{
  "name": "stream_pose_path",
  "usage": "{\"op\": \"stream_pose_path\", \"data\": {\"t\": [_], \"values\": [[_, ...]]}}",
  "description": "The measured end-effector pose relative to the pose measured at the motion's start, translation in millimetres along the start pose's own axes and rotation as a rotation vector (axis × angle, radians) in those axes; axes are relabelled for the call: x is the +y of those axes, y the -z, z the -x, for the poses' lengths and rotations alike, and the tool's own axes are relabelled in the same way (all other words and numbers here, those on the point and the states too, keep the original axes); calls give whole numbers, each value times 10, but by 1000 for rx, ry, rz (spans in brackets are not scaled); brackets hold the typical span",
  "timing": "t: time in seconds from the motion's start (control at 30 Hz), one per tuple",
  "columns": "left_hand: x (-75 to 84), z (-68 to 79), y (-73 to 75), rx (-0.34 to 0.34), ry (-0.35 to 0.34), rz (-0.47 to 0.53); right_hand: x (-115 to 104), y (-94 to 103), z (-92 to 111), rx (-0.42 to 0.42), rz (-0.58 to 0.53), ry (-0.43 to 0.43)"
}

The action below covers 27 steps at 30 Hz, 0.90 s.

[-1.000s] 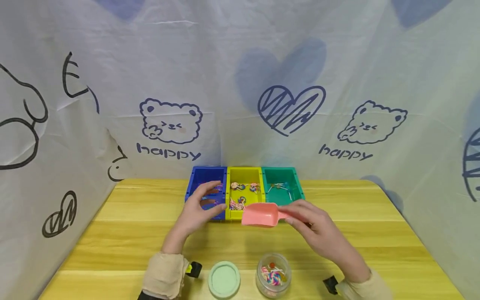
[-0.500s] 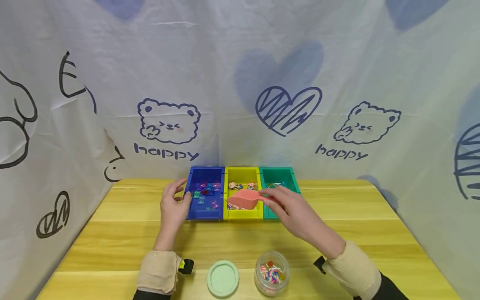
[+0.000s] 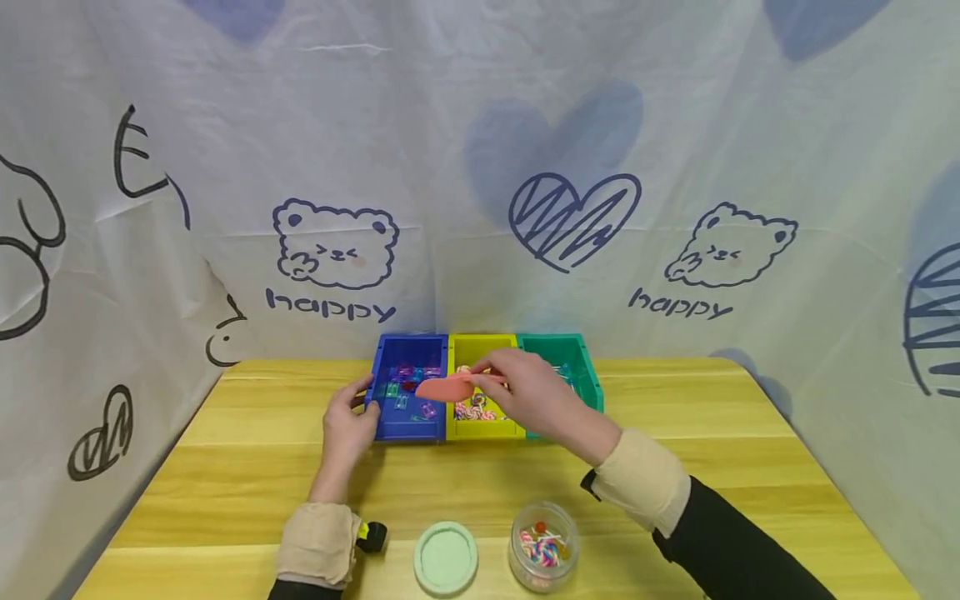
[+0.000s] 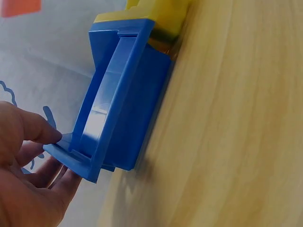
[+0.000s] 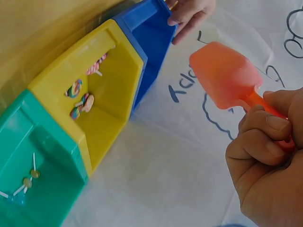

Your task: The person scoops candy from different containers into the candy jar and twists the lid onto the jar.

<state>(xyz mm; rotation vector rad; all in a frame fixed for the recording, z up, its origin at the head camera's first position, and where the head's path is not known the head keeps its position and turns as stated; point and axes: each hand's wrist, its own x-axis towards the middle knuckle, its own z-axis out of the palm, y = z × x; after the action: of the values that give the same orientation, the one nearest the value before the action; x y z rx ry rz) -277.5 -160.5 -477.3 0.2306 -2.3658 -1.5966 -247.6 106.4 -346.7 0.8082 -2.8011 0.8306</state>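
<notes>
My right hand (image 3: 536, 392) grips the handle of a pink scoop (image 3: 444, 387), held above the seam between the blue and yellow bins; the right wrist view shows its bowl (image 5: 225, 73) from the side with no candy visible. My left hand (image 4: 35, 165) pinches the outer rim of the blue bin (image 4: 130, 104), thumb over the edge and fingers beneath. Small translucent coloured pieces (image 3: 402, 402) lie in that bin. In the yellow bin (image 5: 106, 127) are several swirl lollipops (image 5: 74, 89). The green bin (image 5: 52, 198) has a few small lollipops (image 5: 27, 182).
A clear jar (image 3: 543, 575) holding mini lollipops stands near the front of the wooden table (image 3: 675, 500). Left of it lies a pale green round lid (image 3: 446, 560). A printed cloth (image 3: 465, 283) hangs behind the joined bins.
My left hand has moved left from above the blue bin to its outer rim. The right hand has carried the scoop left and slightly away, from before the yellow bin towards the blue one.
</notes>
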Motion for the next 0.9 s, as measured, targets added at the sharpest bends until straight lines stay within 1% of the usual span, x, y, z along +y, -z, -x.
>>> {"op": "stream_pose_path", "data": {"t": [0.17, 0.27, 0.4, 0.57, 0.9], "values": [[-19, -11, 39, -15, -15, -8, -51, -162, -156, -56, -22, -23], [-21, -24, 62, -29, -14, -13, -73, -275, -257, -96, -16, -48], [-29, -36, 74, -39, -5, -20, -111, -427, -384, -139, 38, -89], [-25, -35, 73, -33, -4, -29, -169, -582, -506, -170, 120, -148], [-3, -26, 69, -25, 0, -35, -192, -827, -660, -211, 248, -175]]}}
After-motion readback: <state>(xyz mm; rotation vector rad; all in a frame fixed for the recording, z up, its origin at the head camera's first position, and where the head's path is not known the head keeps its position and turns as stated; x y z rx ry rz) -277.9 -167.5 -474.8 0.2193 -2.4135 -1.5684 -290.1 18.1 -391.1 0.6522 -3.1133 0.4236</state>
